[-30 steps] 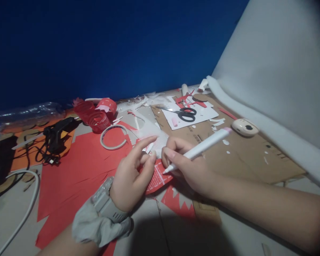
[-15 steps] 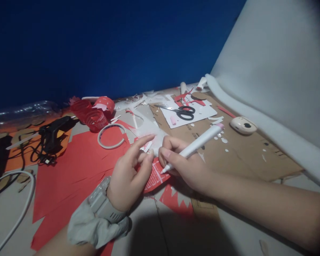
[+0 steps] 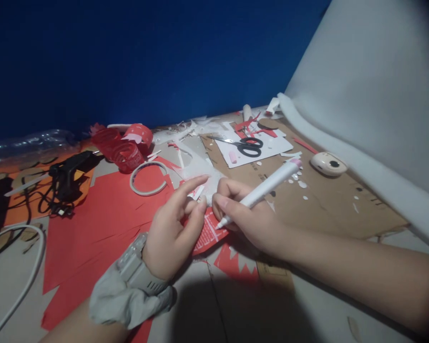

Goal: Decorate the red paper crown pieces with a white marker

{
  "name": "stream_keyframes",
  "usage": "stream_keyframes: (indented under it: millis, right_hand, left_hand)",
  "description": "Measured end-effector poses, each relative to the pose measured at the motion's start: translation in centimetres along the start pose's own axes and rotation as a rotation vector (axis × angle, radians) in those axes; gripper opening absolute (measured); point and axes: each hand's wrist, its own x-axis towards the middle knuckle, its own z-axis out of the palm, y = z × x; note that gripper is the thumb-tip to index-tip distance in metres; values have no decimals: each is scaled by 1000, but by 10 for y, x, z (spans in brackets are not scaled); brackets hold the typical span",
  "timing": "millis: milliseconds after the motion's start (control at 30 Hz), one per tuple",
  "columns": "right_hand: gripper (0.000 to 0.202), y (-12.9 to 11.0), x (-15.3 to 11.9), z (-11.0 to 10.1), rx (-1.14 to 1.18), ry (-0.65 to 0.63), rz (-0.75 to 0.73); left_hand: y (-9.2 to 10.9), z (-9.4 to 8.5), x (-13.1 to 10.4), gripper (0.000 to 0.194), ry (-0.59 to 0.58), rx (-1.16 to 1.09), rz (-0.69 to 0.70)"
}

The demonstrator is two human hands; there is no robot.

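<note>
A white marker point(image 3: 268, 187) with a pink end sits in the grip of my right hand point(image 3: 248, 221). Its tip touches a small red piece of paper point(image 3: 204, 238) that carries white drawn lines. My left hand point(image 3: 173, 231), with a grey watch and a scrunchie at the wrist, pinches the far left part of that piece, index finger stretched out above it. My left fingers hide part of the piece. Just beyond both hands lies thin white film point(image 3: 203, 171). Beneath the right hand is a red scrap with a zigzag edge point(image 3: 236, 264).
Red paper sheets point(image 3: 93, 228) spread on the left under a tape ring point(image 3: 133, 183). A black glue gun point(image 3: 69, 174) with a cable lies farther left. Scissors point(image 3: 250, 147) rest on white paper over cardboard point(image 3: 329, 205). A cream rounded device point(image 3: 328, 164) is at right.
The camera view has tilted slightly, so the background sits a little higher. Both hands keep nearly the same pose, and the marker tip remains on the red piece.
</note>
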Motion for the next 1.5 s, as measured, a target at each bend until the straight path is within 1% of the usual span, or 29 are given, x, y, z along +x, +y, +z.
stream_keyframes:
  millis: [300, 500, 600, 800, 1167, 1333, 1500]
  right_hand:
    - [31, 2, 1, 1, 154, -13, 28]
    - [30, 3, 0, 1, 211, -14, -8]
    - [30, 3, 0, 2, 186, -6, 3]
    - [31, 2, 0, 0, 37, 3, 1]
    - [30, 0, 0, 1, -26, 10, -22]
    - [30, 0, 0, -1, 12, -41, -35]
    - [30, 0, 0, 0, 58, -47, -22]
  left_hand:
    - [0, 0, -1, 39, -2, -8, -13]
    - [0, 0, 0, 36, 6, -37, 10]
    - [1, 0, 1, 35, 5, -32, 10]
    - [1, 0, 2, 36, 14, -15, 25]
    - [0, 0, 2, 35, 2, -19, 22]
    - [2, -1, 1, 35, 9, -13, 24]
    - [2, -1, 2, 36, -2, -19, 20]
